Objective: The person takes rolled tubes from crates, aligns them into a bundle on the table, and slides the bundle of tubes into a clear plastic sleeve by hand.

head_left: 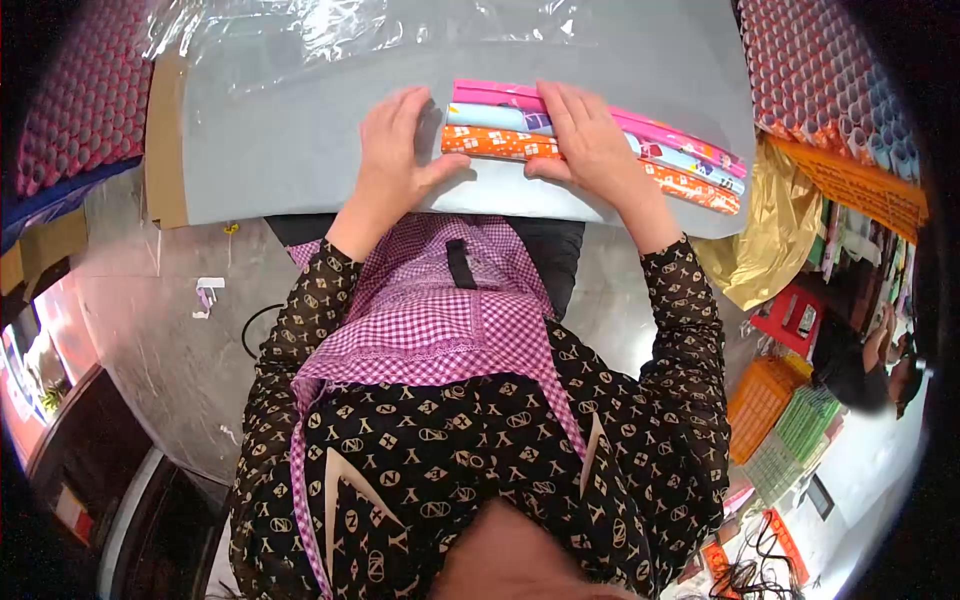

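Observation:
Side by side on the grey table lie three wrapped rolls: a pink roll point(500, 93) at the back, a light blue roll point(485, 115) in the middle and an orange roll point(483, 141) with white marks nearest me. My right hand point(592, 145) lies over the middle of the rolls, fingers across them and thumb at the near edge, pressing or gripping them. My left hand point(397, 148) is at their left end, fingers apart, thumb by the orange roll's end, holding nothing.
Clear plastic film point(330, 35) lies at the table's back. Stacks of rolls stand at left point(85, 90) and right point(830, 85). Gold sheeting point(770, 220) hangs at the table's right. Orange crates point(762, 405) and another person point(865, 365) are at the far right.

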Motion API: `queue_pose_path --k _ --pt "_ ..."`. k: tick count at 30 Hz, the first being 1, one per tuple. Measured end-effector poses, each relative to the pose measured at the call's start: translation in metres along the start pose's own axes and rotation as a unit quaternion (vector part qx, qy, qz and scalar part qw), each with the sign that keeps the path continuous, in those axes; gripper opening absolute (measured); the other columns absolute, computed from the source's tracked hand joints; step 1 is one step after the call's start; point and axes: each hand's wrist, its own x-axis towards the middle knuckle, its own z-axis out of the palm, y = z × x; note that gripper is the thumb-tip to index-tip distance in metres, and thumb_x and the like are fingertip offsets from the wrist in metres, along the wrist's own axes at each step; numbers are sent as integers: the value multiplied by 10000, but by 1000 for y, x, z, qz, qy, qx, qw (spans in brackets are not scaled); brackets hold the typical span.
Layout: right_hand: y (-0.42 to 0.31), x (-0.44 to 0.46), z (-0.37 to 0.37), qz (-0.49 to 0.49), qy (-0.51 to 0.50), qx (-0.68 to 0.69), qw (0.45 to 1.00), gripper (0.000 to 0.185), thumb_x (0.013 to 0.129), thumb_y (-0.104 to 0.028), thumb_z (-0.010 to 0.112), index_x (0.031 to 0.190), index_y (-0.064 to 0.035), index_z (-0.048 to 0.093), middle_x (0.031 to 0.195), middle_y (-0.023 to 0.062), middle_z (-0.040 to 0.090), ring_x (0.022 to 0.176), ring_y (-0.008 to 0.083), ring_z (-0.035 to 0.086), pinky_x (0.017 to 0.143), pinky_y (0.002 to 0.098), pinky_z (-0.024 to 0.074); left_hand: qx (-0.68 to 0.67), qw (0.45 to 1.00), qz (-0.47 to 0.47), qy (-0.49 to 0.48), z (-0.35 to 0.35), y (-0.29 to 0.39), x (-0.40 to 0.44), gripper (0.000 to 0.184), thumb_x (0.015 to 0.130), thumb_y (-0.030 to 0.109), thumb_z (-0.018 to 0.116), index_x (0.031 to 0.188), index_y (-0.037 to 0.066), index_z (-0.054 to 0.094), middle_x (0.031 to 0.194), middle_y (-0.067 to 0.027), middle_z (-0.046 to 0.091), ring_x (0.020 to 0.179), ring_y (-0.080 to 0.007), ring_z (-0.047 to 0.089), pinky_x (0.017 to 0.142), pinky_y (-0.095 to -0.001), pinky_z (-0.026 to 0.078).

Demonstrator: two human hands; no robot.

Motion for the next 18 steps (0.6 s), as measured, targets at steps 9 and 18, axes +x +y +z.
queue_pose_path --k 9,18 --pt "0 1 -4 15 -19 20 1000 1007 702 -554 707 1412 51 327 1302 217 486 1192 389 470 1034 461 384 -18 999 -33 -25 10 5 5 623 720 374 795 1172 38 530 1104 -125 582 1017 -326 520 908 -448 373" --pt "0 1 -5 16 -20 31 999 990 703 -545 713 1405 45 341 1315 218 472 1204 392 461 1041 453 379 -74 994 -74 -23 15 11 8 459 783 253 739 1162 65 562 1079 -101 604 1012 -307 523 893 -426 371"
